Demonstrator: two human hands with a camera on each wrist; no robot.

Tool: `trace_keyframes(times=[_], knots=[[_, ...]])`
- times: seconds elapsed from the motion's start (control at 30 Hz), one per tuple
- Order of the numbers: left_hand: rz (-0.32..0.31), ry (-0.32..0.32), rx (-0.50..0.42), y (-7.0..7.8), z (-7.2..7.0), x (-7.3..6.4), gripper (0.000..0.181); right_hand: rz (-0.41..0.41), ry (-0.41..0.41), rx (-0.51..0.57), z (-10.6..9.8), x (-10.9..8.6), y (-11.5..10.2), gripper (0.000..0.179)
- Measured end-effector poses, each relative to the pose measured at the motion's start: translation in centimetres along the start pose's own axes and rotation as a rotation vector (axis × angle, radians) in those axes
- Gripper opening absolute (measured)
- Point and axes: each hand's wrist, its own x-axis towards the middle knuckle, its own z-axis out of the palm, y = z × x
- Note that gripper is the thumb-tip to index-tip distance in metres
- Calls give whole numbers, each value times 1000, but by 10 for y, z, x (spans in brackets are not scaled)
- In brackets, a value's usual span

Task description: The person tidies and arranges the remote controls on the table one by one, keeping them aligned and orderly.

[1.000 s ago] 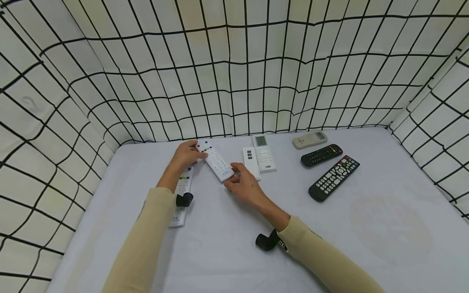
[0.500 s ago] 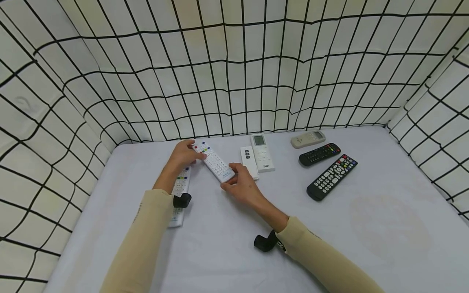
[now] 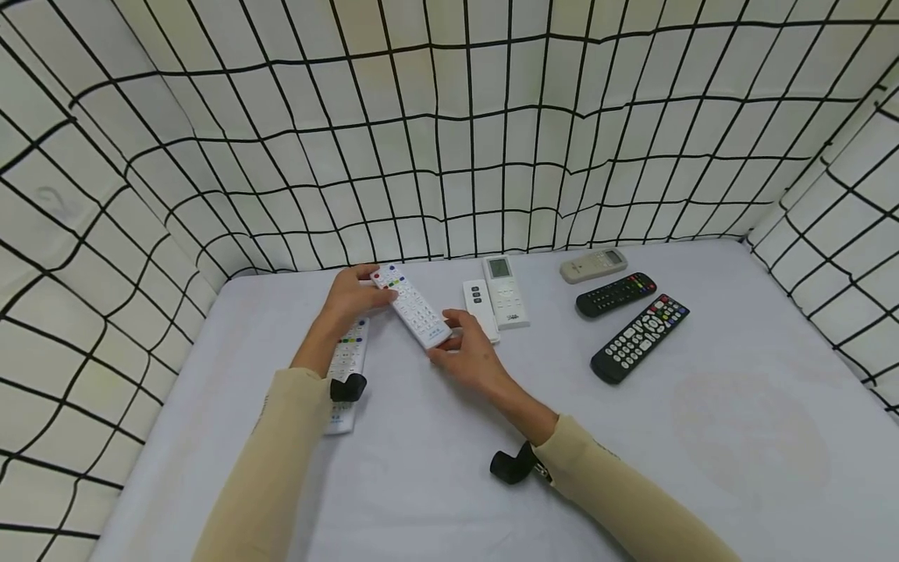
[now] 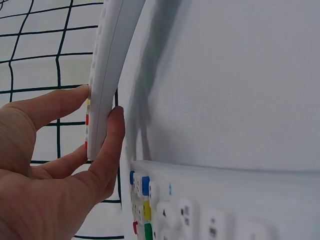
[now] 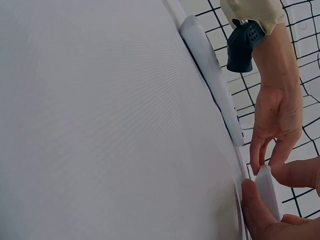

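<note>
Head view: left hand (image 3: 349, 299) pinches the remote (image 3: 417, 312) at 11 o'clock, right hand (image 3: 470, 353) at 5 o'clock; I judge this positioning, calling for level lowering.

In the head view, the left sleeve (image 3: 270, 460) and left black wrist camera (image 3: 349, 388) cover bits of the lower white remote (image 3: 353, 350) on its 9 o'clock side. Blue marks on the held white remote (image 3: 416, 307) are too small to read. The left wrist view cuts that one off at 11 o'clock; the other's keys blur toward 5 o'clock.
</note>
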Motion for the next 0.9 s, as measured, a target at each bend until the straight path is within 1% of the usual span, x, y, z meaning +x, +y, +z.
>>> trace_keyframes(times=[0.17,0.3,0.4,0.5,0.73,0.9], knots=[[-1,-8,-47,-5,-1,-1,78,20,1,37,0,0,0,69],[17,-21,-78,-7,0,1,77,33,-12,48,0,1,0,67],[27,-31,-76,-7,0,1,77,35,-25,54,0,2,0,66],[26,-41,-75,-7,-2,-1,77,35,-30,58,-1,2,0,65],[26,-94,-32,-9,-7,-5,76,46,-45,22,0,0,-2,63],[30,-125,-43,-12,-8,-6,76,47,-68,23,1,-3,-3,63]])
